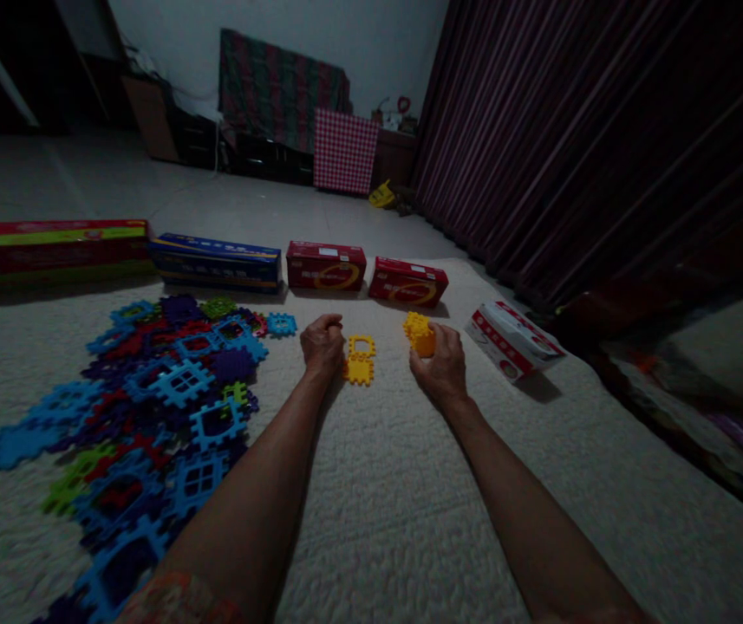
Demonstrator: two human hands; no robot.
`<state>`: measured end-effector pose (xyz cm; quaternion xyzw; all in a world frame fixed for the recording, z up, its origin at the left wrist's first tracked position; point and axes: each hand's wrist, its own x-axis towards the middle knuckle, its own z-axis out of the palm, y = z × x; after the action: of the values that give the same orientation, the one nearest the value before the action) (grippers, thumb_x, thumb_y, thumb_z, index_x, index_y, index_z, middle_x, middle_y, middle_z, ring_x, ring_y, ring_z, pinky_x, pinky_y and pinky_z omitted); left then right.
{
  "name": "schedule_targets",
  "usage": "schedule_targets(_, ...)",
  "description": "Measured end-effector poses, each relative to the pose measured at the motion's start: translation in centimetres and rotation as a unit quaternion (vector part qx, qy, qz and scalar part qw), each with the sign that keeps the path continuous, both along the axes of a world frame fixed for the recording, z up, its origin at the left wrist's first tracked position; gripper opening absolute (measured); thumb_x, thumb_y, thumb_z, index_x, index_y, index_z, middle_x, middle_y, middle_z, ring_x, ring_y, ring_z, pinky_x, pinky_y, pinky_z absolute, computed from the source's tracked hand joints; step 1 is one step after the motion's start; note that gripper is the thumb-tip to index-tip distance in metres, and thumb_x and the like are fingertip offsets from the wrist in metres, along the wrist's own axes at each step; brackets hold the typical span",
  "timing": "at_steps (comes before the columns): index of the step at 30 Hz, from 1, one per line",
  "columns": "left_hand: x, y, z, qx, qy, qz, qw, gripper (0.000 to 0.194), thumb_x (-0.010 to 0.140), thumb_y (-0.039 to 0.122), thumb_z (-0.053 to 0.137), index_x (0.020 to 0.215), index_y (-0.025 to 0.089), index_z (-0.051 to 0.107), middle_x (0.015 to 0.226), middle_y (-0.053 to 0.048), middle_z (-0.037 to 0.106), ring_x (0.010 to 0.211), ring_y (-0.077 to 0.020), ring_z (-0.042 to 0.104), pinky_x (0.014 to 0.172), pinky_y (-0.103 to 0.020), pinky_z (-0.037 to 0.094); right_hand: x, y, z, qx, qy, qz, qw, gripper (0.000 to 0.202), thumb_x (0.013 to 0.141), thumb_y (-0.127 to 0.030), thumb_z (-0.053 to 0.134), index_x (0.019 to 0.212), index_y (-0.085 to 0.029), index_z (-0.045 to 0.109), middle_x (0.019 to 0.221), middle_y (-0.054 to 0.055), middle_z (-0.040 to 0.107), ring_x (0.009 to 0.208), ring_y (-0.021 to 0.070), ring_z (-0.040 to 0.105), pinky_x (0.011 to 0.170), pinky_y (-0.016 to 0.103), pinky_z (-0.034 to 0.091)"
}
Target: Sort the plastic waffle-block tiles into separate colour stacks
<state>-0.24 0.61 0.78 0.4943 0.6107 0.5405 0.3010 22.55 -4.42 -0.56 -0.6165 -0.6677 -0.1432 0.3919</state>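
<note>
My right hand [441, 364] is closed around a small stack of yellow interlocking plastic tiles [418, 333] with toothed edges, just above or on the pale quilted cover. My left hand [323, 347] has its fingers curled in; what they hold, if anything, is hidden. Right beside it on the cover lie a yellow frame tile [372, 347] with an open middle and a solid yellow tile [361, 373], edge to edge. Left of my left hand spreads a heap of blue, purple, red and green tiles [182, 381], with a blue window tile [281, 324] at its edge.
Along the far side stand a long red-and-green box [52, 256], a blue box [215, 263] and two red boxes [325, 267]. A white-and-red box [514, 340] sits to the right. Dark curtains [507, 130] hang beyond it. The quilted cover [397, 503] spreads beneath my arms.
</note>
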Motion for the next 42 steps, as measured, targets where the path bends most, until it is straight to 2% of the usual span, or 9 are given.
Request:
schedule_targets(6, 0.0, -0.1, 0.1, -0.005, 0.001, -0.002, 1.0, 0.038, 0.075, 0.015, 0.048, 0.097, 0.016, 0.079, 0.087, -0.004, 0.078, 0.083, -0.0183, 0.072, 0.08, -0.027, 0.056, 0.1, 0.1, -0.2, -0.011, 0.0, -0.01, 1.0, 0.058, 0.077, -0.029, 0.064, 0.132, -0.015, 0.052, 0.126, 0.02, 0.055, 0.12, 0.0355, 0.053, 0.101, 0.056, 0.049)
schedule_targets(11, -0.1, 0.0, 0.0, -0.006, -0.012, -0.011, 1.0, 0.039, 0.076, 0.015, 0.048, 0.1, 0.014, 0.078, 0.09, -0.006, 0.078, 0.081, -0.0192, 0.073, 0.078, -0.028, 0.056, -0.5, -0.3, 0.7, 0.013, 0.016, -0.011, 1.0, 0.054, 0.076, -0.027, 0.066, 0.128, -0.017, 0.055, 0.128, 0.019, 0.056, 0.121, 0.0358, 0.053, 0.104, 0.057, 0.046)
schedule_targets(13, -0.1, -0.1, 0.0, -0.01, -0.008, -0.009, 1.0, 0.039, 0.076, 0.014, 0.048, 0.1, 0.015, 0.078, 0.09, -0.005, 0.078, 0.082, -0.0188, 0.073, 0.078, -0.027, 0.056, -1.2, -0.6, 1.1, 0.037, 0.027, 0.029, 0.999, 0.047, 0.078, -0.024, 0.064, 0.125, -0.017, 0.057, 0.127, 0.018, 0.057, 0.121, 0.0341, 0.054, 0.105, 0.055, 0.046)
schedule_targets(17, -0.2, -0.2, 0.2, -0.01, 0.033, -0.024, 0.999, 0.04, 0.079, 0.01, 0.047, 0.103, 0.016, 0.078, 0.095, -0.005, 0.078, 0.09, -0.0177, 0.073, 0.086, -0.026, 0.055, -3.2, -1.3, 1.6, 0.03, 0.028, 0.179, 0.983, 0.032, 0.084, -0.015, 0.056, 0.115, -0.019, 0.062, 0.116, 0.014, 0.064, 0.114, 0.0283, 0.06, 0.103, 0.049, 0.05)
schedule_targets(21, -0.3, -0.1, 0.1, 0.013, 0.133, -0.098, 0.986, 0.045, 0.081, 0.005, 0.048, 0.113, 0.018, 0.077, 0.117, -0.006, 0.076, 0.109, -0.0189, 0.069, 0.102, -0.03, 0.05, -5.2, -2.1, 1.5, -0.034, 0.016, 0.296, 0.954, 0.029, 0.082, -0.014, 0.06, 0.11, -0.02, 0.064, 0.11, 0.012, 0.067, 0.106, 0.0264, 0.063, 0.095, 0.046, 0.053)
schedule_targets(25, -0.4, 0.1, -0.3, 0.037, 0.218, -0.161, 0.962, 0.047, 0.083, 0.004, 0.049, 0.119, 0.021, 0.075, 0.124, -0.006, 0.073, 0.119, -0.0202, 0.064, 0.108, -0.033, 0.046, -6.2, -2.5, 1.2, -0.073, -0.012, 0.349, 0.934, 0.032, 0.082, -0.016, 0.065, 0.113, -0.021, 0.064, 0.118, 0.012, 0.067, 0.11, 0.0274, 0.061, 0.097, 0.049, 0.051)
schedule_targets(32, -0.5, -0.1, -0.5, 0.018, 0.311, -0.229, 0.922, 0.039, 0.089, 0.012, 0.051, 0.114, 0.03, 0.077, 0.125, 0.001, 0.073, 0.13, -0.0219, 0.054, 0.117, -0.042, 0.033, -6.1, -2.4, 1.3, -0.108, -0.044, 0.362, 0.925, 0.022, 0.088, -0.017, 0.063, 0.11, -0.02, 0.064, 0.119, 0.013, 0.066, 0.112, 0.0268, 0.06, 0.098, 0.048, 0.051)
schedule_targets(36, -0.6, -0.4, 0.1, -0.001, 0.323, -0.232, 0.918, 0.039, 0.088, 0.012, 0.053, 0.114, 0.03, 0.077, 0.126, 0.002, 0.073, 0.128, -0.0216, 0.055, 0.115, -0.039, 0.035, -5.7, -2.3, 1.6, -0.111, -0.053, 0.38, 0.917, 0.017, 0.096, -0.021, 0.054, 0.109, -0.019, 0.065, 0.115, 0.013, 0.068, 0.109, 0.0254, 0.061, 0.097, 0.046, 0.051)
schedule_targets(42, -0.4, -0.5, 0.1, 0.006, 0.314, -0.195, 0.929, 0.038, 0.086, 0.01, 0.057, 0.11, 0.03, 0.079, 0.118, -0.002, 0.076, 0.13, -0.0249, 0.057, 0.113, -0.039, 0.038, -4.6, -1.9, 2.2, -0.147, 0.072, 0.312, 0.936, 0.027, 0.101, -0.027, 0.042, 0.106, -0.018, 0.067, 0.096, 0.007, 0.071, 0.086, 0.02, 0.066, 0.081, 0.034, 0.054)
